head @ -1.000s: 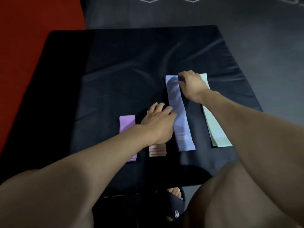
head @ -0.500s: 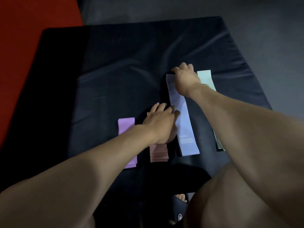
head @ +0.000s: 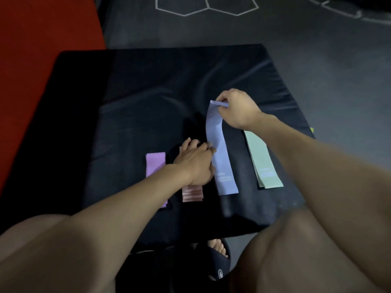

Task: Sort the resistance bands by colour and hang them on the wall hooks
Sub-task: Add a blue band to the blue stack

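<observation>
A blue resistance band [head: 222, 163] lies lengthwise on a table under a black cloth [head: 148, 92]. My right hand [head: 237, 111] pinches its far end and has it raised off the cloth. My left hand [head: 194, 163] lies flat over a pink band [head: 192, 193], fingertips touching the blue band's left edge. A purple band [head: 155, 163] lies to the left, partly under my left forearm. A pale green band [head: 262, 163] lies to the right, its far end hidden by my right arm.
Grey floor with white hexagon lines [head: 207, 7] lies beyond the table, and a red mat [head: 42, 28] at the left. My sandalled foot [head: 218, 256] shows below the table's near edge. No wall hooks are in view.
My right hand moved from beside the green band to the blue band's far end, pinched it and lifted it. My left hand stayed on the pink band. The view shifted.
</observation>
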